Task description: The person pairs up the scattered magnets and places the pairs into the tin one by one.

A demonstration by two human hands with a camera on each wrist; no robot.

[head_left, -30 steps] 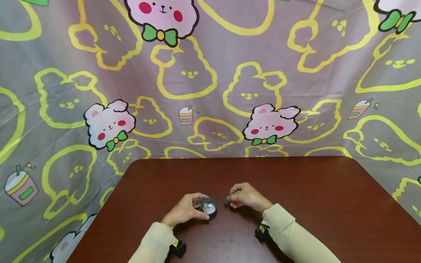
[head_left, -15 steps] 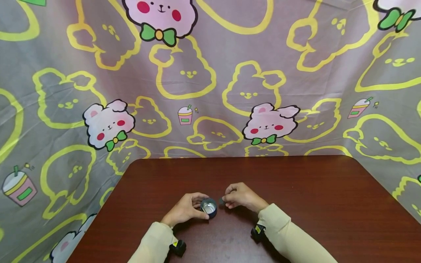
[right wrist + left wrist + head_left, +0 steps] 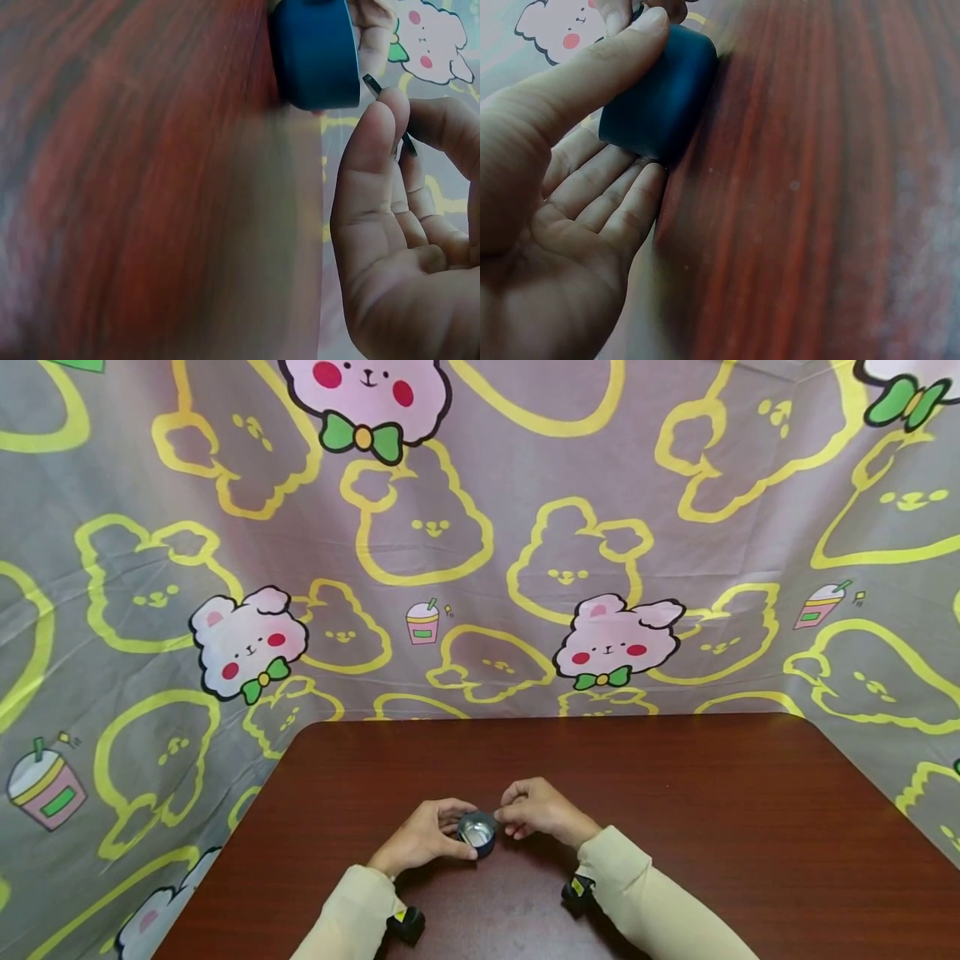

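Note:
My left hand (image 3: pixel 423 839) grips a small round tin (image 3: pixel 486 850), dark blue outside and silvery inside, its opening facing up. In the left wrist view, the thumb lies along one side of the blue wall (image 3: pixel 664 94) and the fingers reach along the other. My right hand (image 3: pixel 543 812) pinches a small, thin dark disc (image 3: pixel 409 145) between thumb and forefinger. Seen edge-on in the right wrist view, the disc's upper end is close beside the tin's rim. In the head view, the right fingertips almost meet the tin's right side and largely hide the disc.
The tin is low over a reddish-brown wooden table (image 3: pixel 675 777) with rounded far corners. A grey cloth (image 3: pixel 480 610) with yellow outlines and cartoon rabbits hangs behind and at both sides. Black wrist cameras (image 3: pixel 407 927) sit under the pale sleeves.
My right hand has moved left with the disc, from a short gap away to right beside the tin's rim. The left hand and the tin have stayed in place.

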